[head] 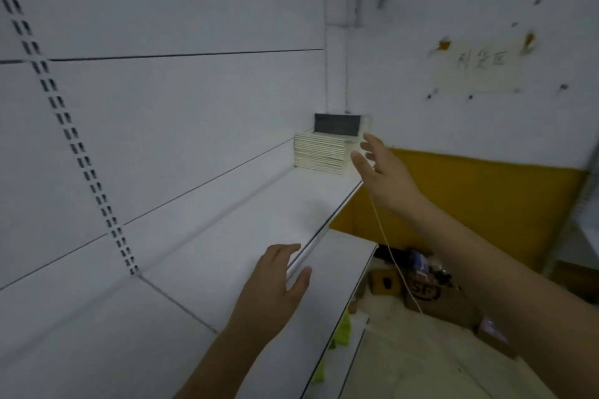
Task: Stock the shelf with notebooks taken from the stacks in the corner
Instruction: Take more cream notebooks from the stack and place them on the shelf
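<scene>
1. In the head view, a stack of notebooks [321, 154] is sitting at the far end of the white shelf [246, 220], in the corner where the shelf is meeting the walls. A dark notebook [337, 124] is standing upright on top of the stack, leaning against the wall behind it.
2. The right hand [379, 172] is reaching toward the stack with its fingers spread and relaxed, holding nothing; its fingertips are hovering just beside the stack's right end, and whether they are touching it cannot be told.
3. The left hand [275, 282] is resting at the shelf's front edge, fingers straight over the top and thumb below the lip, gripping nothing.
4. A thin cord [393, 256] is hanging down from near the right hand toward the floor.
5. Below the shelf, a lower shelf [334, 285] is jutting out, and cardboard boxes [431, 298] are lying on the floor near a yellow wall panel [470, 204].
6. A paper sign [483, 65] is hanging on the right wall.
</scene>
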The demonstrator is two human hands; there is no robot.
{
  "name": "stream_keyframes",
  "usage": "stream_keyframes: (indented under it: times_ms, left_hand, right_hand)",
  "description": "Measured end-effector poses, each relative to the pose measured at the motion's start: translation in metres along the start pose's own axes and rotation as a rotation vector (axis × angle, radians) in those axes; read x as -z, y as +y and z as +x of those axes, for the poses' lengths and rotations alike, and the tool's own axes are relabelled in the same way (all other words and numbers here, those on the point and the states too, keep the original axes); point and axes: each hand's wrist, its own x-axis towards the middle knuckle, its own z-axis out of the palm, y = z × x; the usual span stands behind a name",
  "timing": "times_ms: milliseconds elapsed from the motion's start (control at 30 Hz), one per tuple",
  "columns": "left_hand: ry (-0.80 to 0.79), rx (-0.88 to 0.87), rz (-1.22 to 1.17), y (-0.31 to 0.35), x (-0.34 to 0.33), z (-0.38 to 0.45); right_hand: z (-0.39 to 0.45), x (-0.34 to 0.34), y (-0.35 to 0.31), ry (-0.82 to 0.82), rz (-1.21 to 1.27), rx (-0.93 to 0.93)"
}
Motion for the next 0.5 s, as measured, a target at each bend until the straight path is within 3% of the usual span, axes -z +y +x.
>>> stream_keyframes:
  times_ms: [233, 500]
  left_hand:
    - [-0.056, -0.069, 0.009, 0.021, -0.065, 0.109]
    - [-0.113, -0.100, 0.039, -0.019, -0.120, 0.247]
  right_hand:
    - [0.058, 0.048, 0.080, 0.047, -0.112, -0.001]
    - [0.145, 0.032, 0.154, 0.004, -0.287, 0.012]
